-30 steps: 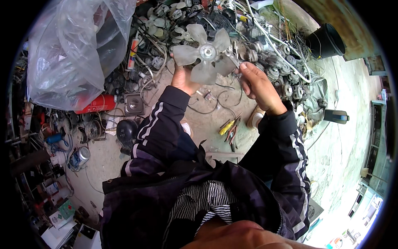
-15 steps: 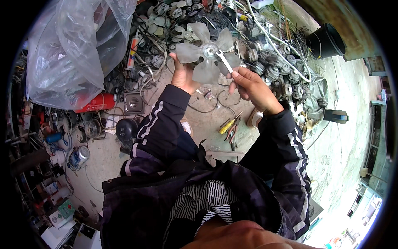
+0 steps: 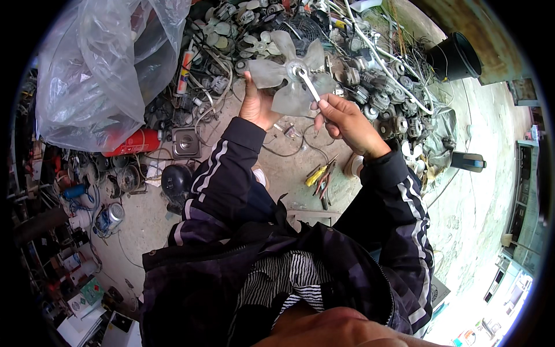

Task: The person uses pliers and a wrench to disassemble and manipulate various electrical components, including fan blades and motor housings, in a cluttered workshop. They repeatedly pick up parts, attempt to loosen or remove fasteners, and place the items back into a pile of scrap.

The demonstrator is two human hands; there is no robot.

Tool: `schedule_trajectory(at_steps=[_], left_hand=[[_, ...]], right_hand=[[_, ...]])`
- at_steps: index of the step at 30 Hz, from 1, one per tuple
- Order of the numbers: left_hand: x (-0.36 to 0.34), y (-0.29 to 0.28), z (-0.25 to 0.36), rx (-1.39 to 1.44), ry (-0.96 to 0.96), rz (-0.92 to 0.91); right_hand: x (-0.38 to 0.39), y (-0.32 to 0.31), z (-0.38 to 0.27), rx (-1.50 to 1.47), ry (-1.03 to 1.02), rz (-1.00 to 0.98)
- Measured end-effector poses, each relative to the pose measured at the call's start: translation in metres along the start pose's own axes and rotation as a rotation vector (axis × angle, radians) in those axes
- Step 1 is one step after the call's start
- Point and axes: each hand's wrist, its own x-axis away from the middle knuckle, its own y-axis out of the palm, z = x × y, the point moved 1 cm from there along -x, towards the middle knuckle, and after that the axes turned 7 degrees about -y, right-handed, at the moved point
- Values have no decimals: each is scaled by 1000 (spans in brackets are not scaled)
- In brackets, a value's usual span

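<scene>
My left hand [image 3: 257, 110] is closed behind a translucent five-blade plastic fan [image 3: 291, 101], gripping it from behind and below, its thumb up at the left blade. What exactly the fingers grip behind the blades is hidden. My right hand [image 3: 346, 120] pinches a silver wrench [image 3: 311, 88] at its lower end. The wrench's upper end is on the fan's centre hub, slanting down to the right across a blade. Below, on the concrete floor, lie pliers and other tools [image 3: 322, 180] between my shoes.
A heap of motors and fan parts [image 3: 381, 98] with cables spreads across the back. Plastic sheeting [image 3: 104, 69], a red cylinder [image 3: 139, 141], a steel tray [image 3: 185, 130] and a dark round canister [image 3: 176, 182] are at the left. A black bucket [image 3: 454, 58] stands at the back right.
The wrench has swung from beside the fan's right blade onto the hub. The fan has shifted slightly right, and my right hand has tilted with the wrench.
</scene>
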Motion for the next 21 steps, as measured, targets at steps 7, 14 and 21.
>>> schedule_trajectory(at_steps=[7,14,21], left_hand=[[1,2,-3,-31,23,8],[-1,-6,-9,-75,36,5],[0,-9,-15,-158,37,24]], right_hand=[[2,2,-3,-48,57,-11],[3,5,-2,-173,106,-62],[2,15,6,-235,121,-4]])
